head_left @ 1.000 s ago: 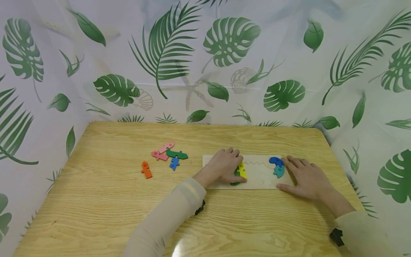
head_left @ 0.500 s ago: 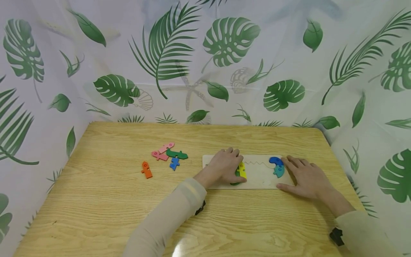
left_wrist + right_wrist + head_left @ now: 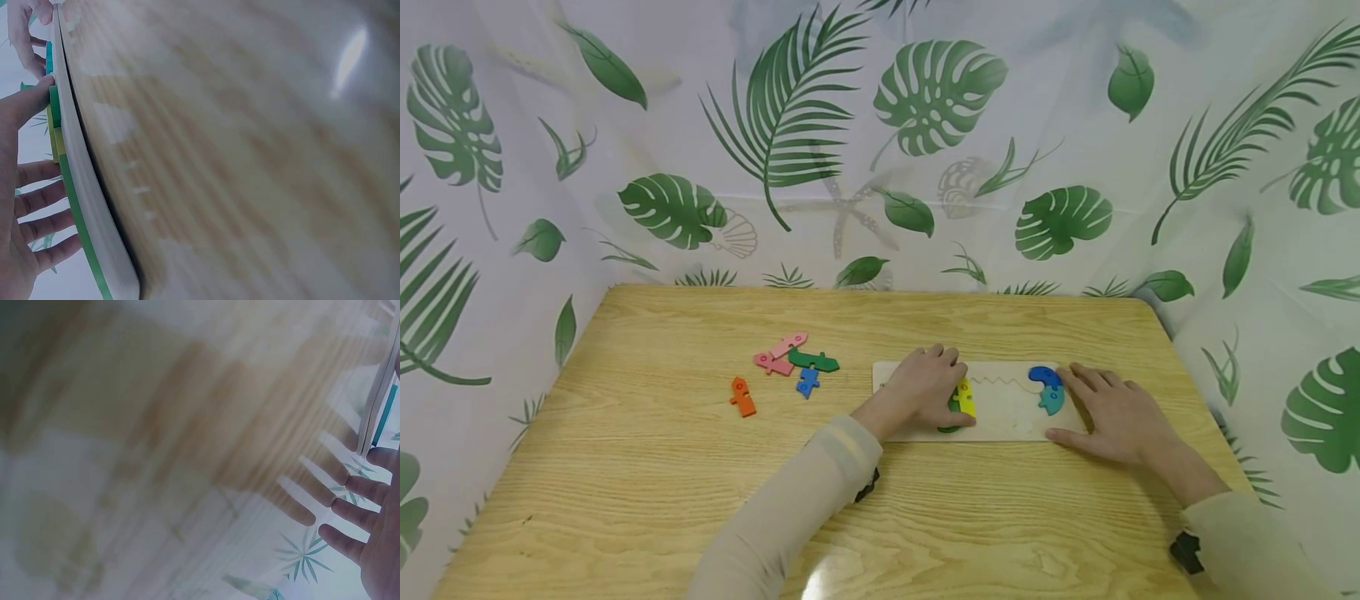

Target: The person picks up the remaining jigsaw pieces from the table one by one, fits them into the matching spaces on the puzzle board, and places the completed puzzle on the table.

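A pale wooden puzzle board [image 3: 1007, 417] lies flat on the table. Across its left part rests my left hand [image 3: 922, 387], thumb near a yellow puzzle piece [image 3: 968, 400] and a green puzzle piece [image 3: 950, 428]. In the left wrist view its fingers [image 3: 44, 199] are spread and fairly straight, touching pieces on the board. At the board's right end lies my right hand [image 3: 1116, 417], fingers extended, thumb at the front edge. Beside its fingertips sit a dark blue piece [image 3: 1043, 376] and a teal piece [image 3: 1052, 400]. The left hand hides much of the board's left side.
Left of the board lie loose puzzle pieces: orange [image 3: 742, 397], light pink [image 3: 789, 343], darker pink [image 3: 772, 364], green [image 3: 815, 361] and blue [image 3: 807, 383]. Behind the wooden table [image 3: 647, 483] hangs a leaf-patterned curtain [image 3: 820, 242], which also flanks both sides.
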